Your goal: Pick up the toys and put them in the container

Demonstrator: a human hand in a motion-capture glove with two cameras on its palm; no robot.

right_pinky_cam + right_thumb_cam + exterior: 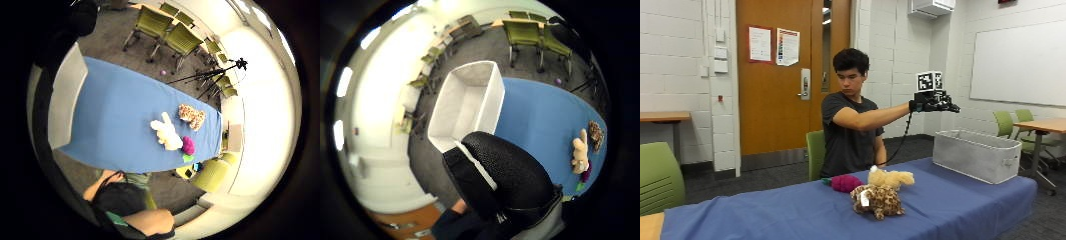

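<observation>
The person [852, 131] wears a dark grey short-sleeved T-shirt with a round neck; its sleeve ends above the elbow. The right hand [933, 103] is covered by a black glove that ends at the wrist. Close up in the thumb-side palm view, the glove's fingers [505, 172] show a finely pebbled black surface, broad and rounded, with a seam near the base.

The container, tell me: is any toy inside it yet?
No. The thumb-side palm view looks down into the container and shows only its bare grey lining, while the toys lie on the blue tablecloth.
</observation>
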